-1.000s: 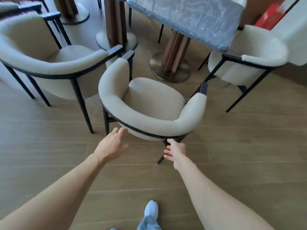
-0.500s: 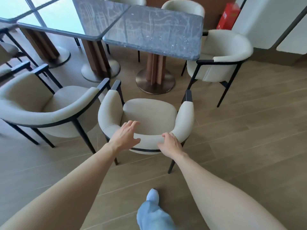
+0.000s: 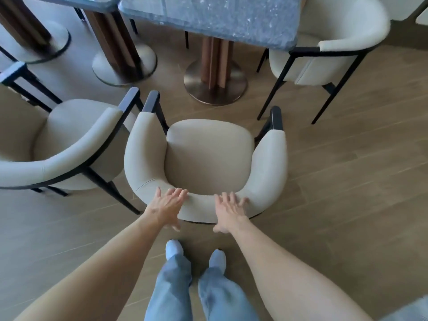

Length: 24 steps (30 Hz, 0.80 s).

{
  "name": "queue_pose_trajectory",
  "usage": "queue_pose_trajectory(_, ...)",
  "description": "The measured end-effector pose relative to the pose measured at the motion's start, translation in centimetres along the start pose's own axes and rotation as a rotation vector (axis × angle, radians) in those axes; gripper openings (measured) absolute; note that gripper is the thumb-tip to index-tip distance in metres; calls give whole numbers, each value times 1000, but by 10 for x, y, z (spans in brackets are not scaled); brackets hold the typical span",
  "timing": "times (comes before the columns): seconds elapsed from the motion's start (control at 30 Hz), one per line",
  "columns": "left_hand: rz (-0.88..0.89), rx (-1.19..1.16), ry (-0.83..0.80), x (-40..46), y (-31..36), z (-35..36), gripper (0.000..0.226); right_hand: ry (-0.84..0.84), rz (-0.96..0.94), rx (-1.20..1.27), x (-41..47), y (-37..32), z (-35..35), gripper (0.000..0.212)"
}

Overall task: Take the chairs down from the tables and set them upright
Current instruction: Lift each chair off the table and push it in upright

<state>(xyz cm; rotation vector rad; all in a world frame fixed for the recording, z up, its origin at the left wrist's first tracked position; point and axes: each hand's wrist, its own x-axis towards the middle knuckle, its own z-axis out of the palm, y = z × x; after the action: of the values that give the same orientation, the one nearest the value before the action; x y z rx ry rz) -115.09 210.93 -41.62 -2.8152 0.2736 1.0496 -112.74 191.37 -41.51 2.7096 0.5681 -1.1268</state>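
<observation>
In the head view, the middle chair (image 3: 208, 158) stands upright on the wooden floor (image 3: 347, 181), at 12 o'clock from the person's feet. The left hand (image 3: 165, 208) and the right hand (image 3: 229, 210) both lie on its curved backrest with straight, spread fingers, grasping nothing. The marble table (image 3: 220, 17) is farther at 12 o'clock.

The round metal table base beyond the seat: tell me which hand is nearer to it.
Right. The right hand lies almost straight below the table base; the left hand rests further to the left.
</observation>
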Motion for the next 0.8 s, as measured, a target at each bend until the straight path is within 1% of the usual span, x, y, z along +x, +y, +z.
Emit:
queue_pose_trajectory(0.07, 50, 96, -23, 8, -4, 13, 125, -20, -3, -49, 6, -7, 12, 113)
queue_pose_trajectory(0.17, 101, 200, -5, 19, -11, 17, 126, 16, 6, -108, 11, -8, 23, 117)
queue_pose_trajectory(0.2, 118, 218, -3, 24, -13, 16, 124, 30, 1, -117, 14, -8, 24, 115)
queue_pose_trajectory(0.3, 197, 262, 41, 39, -22, 18, 108, 103, -42, -137, 23, -5, 27, 108)
queue_pose_trajectory(0.4, 274, 253, 1, 42, -28, 16, 100, 78, -76, -145, 25, -4, 23, 102)
queue_pose_trajectory(0.57, 266, 242, 36, 61, -37, 2, 91, 120, -89, -129, 41, 7, 6, 96)
queue_pose_trajectory(0.7, 252, 220, 83, 86, -50, -28, 76, 135, -95, -139, 65, 21, -27, 83)
queue_pose_trajectory(0.8, 244, 225, 129, 116, -61, -52, 76, 163, -89, -182, 88, 35, -57, 78)
